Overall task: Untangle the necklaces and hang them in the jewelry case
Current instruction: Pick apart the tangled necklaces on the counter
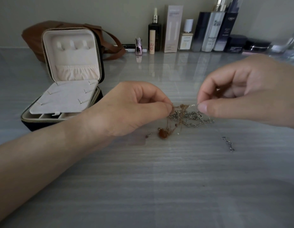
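Observation:
A knot of necklaces (185,116) lies mid-table: a silver link chain tangled with a thin brown cord that carries an amber pendant (163,134). My left hand (134,109) pinches the brown cord at the tangle's left side. My right hand (245,94) pinches a fine strand at its upper right, and the two hands draw it apart just above the table. The jewelry case (72,76) stands open at the left, with a cream lining, hooks in the raised lid and a flat padded insert with pins lying over the base.
A short loose piece of silver chain (228,143) lies to the right of the tangle. A brown leather bag (36,37) sits behind the case. Cosmetic bottles, boxes and jars (192,33) line the back wall. The grey table (159,186) stretches toward me.

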`<action>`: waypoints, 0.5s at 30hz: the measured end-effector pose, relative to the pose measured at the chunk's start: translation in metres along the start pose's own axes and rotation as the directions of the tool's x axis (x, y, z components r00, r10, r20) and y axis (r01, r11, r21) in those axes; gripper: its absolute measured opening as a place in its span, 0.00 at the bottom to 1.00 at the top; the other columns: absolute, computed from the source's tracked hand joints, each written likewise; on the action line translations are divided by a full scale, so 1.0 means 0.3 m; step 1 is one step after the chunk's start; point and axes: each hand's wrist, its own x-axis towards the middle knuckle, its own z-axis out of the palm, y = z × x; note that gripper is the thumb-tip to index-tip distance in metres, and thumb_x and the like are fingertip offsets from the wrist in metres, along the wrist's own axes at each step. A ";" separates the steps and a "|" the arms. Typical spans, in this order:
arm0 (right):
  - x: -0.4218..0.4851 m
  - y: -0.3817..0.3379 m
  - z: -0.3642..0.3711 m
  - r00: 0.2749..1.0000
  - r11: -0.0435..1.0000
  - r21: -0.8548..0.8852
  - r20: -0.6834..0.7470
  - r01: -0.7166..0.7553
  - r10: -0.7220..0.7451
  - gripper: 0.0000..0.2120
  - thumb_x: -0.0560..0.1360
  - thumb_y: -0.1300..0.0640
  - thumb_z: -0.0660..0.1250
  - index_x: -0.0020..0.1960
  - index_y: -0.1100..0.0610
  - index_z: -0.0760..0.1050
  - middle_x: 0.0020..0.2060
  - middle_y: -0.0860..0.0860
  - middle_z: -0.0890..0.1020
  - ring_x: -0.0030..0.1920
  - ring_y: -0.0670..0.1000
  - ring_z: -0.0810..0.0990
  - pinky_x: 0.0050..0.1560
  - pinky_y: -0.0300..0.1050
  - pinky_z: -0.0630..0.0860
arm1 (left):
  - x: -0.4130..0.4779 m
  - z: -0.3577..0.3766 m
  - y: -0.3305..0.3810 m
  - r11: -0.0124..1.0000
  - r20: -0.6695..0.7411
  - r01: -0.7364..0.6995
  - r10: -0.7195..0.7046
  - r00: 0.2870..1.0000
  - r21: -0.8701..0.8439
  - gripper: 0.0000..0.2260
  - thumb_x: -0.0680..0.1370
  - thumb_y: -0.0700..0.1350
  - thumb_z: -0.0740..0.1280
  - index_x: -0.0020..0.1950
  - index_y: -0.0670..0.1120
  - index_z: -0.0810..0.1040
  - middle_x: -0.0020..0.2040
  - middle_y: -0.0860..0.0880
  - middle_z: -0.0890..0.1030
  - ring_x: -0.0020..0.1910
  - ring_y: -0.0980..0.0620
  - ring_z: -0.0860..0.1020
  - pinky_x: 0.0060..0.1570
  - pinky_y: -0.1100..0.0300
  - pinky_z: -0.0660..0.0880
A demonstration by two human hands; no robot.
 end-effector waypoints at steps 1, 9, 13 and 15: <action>0.000 0.004 -0.002 1.000 1.000 0.002 0.001 0.010 -0.010 0.07 0.59 0.47 0.71 0.36 0.47 0.81 0.28 0.44 0.81 0.27 0.43 0.77 0.31 0.30 0.72 | 0.000 -0.001 0.001 1.000 -0.003 0.003 -0.003 1.000 0.003 0.03 0.66 0.47 0.70 0.32 0.52 0.81 0.27 0.58 0.78 0.26 0.64 0.73 0.29 0.74 0.67; 0.009 0.016 0.005 0.998 0.998 0.065 0.060 0.006 -0.010 0.11 0.59 0.45 0.72 0.39 0.48 0.82 0.31 0.50 0.82 0.24 0.43 0.75 0.26 0.30 0.70 | 0.002 -0.005 0.001 0.998 0.054 0.027 -0.024 0.998 -0.051 0.05 0.66 0.47 0.66 0.35 0.54 0.82 0.31 0.53 0.81 0.31 0.61 0.76 0.34 0.63 0.70; 0.010 0.015 0.007 0.999 0.995 0.098 0.038 0.012 -0.015 0.05 0.63 0.51 0.71 0.38 0.49 0.82 0.26 0.48 0.80 0.23 0.42 0.73 0.27 0.31 0.70 | -0.006 0.000 0.009 0.999 0.102 -0.002 0.006 0.995 -0.042 0.04 0.67 0.46 0.75 0.40 0.52 0.84 0.27 0.59 0.77 0.28 0.64 0.74 0.32 0.72 0.70; 0.009 0.016 0.006 0.999 0.995 0.099 0.028 0.026 -0.028 0.05 0.64 0.51 0.71 0.38 0.49 0.82 0.24 0.44 0.79 0.23 0.42 0.73 0.27 0.31 0.70 | -0.012 0.005 0.016 0.997 0.108 -0.017 0.026 0.994 -0.081 0.08 0.64 0.49 0.70 0.42 0.51 0.84 0.27 0.58 0.77 0.28 0.64 0.74 0.31 0.74 0.69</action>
